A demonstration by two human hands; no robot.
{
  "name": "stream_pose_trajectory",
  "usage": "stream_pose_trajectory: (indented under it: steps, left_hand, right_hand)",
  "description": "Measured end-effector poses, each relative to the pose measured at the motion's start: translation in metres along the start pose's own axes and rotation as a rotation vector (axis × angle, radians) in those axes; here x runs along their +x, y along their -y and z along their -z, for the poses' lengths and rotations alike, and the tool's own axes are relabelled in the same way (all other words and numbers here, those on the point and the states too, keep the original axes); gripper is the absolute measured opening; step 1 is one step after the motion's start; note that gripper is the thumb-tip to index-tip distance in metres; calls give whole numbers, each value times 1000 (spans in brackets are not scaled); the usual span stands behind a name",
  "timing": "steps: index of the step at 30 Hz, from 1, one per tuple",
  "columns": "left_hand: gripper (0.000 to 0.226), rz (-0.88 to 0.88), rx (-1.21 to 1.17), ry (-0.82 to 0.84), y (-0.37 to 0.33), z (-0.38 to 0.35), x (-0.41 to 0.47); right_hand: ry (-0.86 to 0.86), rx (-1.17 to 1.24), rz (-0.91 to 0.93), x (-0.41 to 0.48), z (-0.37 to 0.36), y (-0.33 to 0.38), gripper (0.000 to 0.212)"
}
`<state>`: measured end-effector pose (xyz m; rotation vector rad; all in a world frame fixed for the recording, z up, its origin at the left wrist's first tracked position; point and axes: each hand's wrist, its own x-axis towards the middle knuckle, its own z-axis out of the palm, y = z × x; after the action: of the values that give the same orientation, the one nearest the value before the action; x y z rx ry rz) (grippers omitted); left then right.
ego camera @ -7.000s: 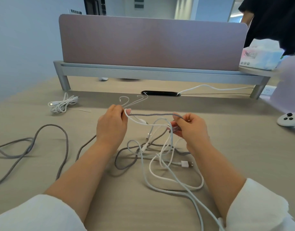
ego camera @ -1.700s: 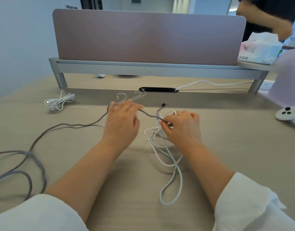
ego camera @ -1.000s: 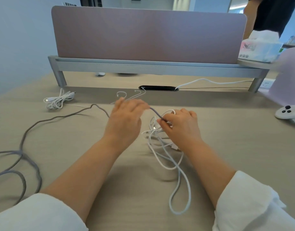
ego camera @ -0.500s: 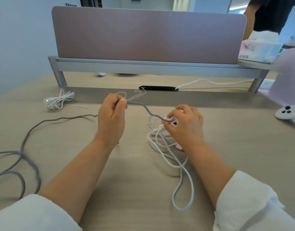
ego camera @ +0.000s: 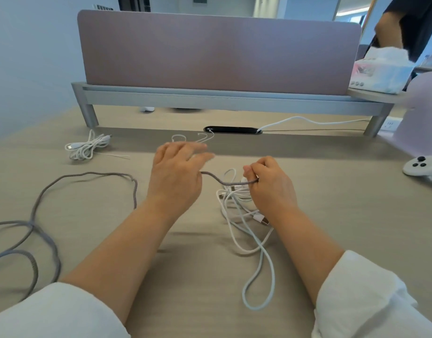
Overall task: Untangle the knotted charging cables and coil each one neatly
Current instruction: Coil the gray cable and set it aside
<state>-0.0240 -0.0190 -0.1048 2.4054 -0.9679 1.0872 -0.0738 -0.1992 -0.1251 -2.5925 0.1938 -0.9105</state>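
While the grey cable (ego camera: pixel 222 182) is worked clear of the white cables (ego camera: pixel 236 203), its end is gripped in the curled right hand (ego camera: pixel 268 189). The left hand (ego camera: pixel 177 176) is spread, fingers released, with the cable passing under the palm. Step judged: separation nearly done, coiling not yet begun. Next move: the loose grey length is to be gathered into even loops from the held end. The tabletop (ego camera: pixel 344 203) is pale wood; a coiled cable (ego camera: pixel 86 147), controller (ego camera: pixel 420 165) and divider (ego camera: pixel 217 52) are noted.
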Motion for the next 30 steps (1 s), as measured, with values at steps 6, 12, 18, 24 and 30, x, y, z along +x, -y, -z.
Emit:
stream_pose_trajectory:
  steps: [6, 12, 18, 24, 30]
  left_hand:
    - [38, 281, -853, 319, -17, 2, -7]
    - [30, 539, -1166, 253, -7, 13, 3]
    - [20, 479, -781, 69, -3, 7, -2]
    - [34, 888, -1048, -157, 7, 3, 2]
    - [31, 825, -1018, -129, -1, 0, 0]
  right_hand:
    - [-41, 86, -53, -1, 3, -3, 34]
    - [-9, 121, -139, 1, 3, -8, 24]
    - [60, 162, -166, 1, -1, -15, 24]
    - [173, -140, -218, 3, -3, -19, 30]
    - [-377, -41, 166, 5, 3, 4, 33]
